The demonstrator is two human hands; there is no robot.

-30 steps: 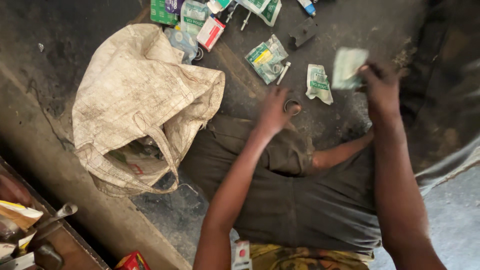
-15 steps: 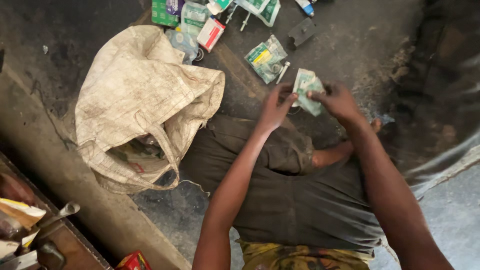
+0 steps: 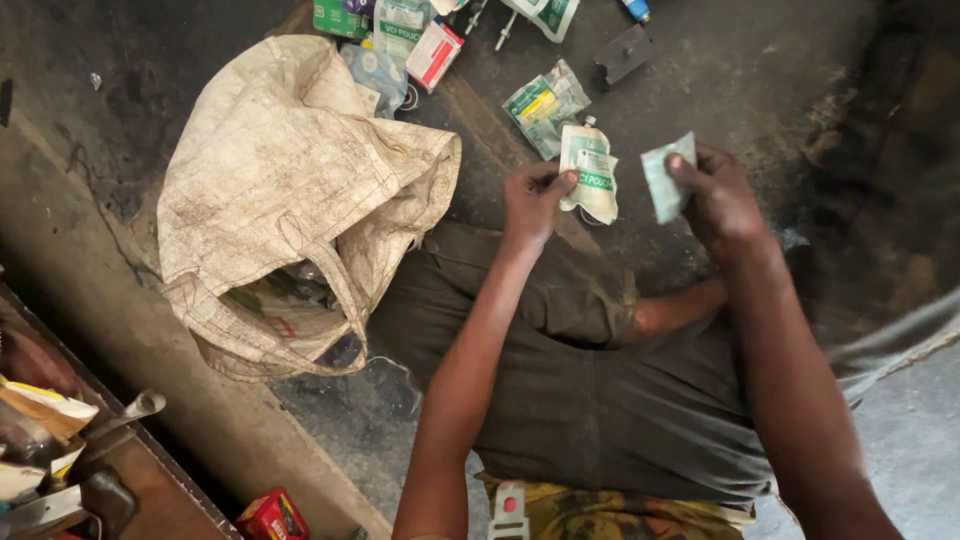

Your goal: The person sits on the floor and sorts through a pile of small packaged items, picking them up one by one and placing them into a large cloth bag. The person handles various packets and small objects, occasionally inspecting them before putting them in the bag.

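Sitting on a dark, dusty floor, legs in dark olive shorts folded underneath.

Left hand pinching the edge of a white pouch with green print, thumb and forefinger pressed together on its left side, pouch hanging just above the floor in front of the knee.

Right hand gripping a small pale-green packet, fingers closed around its right edge (packet standing roughly upright, tilted a little). Pouch and packet sitting close beside each other, not touching.

Lying just beyond the white pouch, a clear bag with a green and yellow label. Farther up, scattered near the top edge: a small red and white box, more green and white packets, a dark flat block.

Slumping to the left, a big dirty cream woven sack, mouth open toward the bottom, handles drooping, scraps showing inside (contents too shadowed to tell apart).

Showing at the lower left, a wooden shelf with odds and ends, and a small red carton near it.
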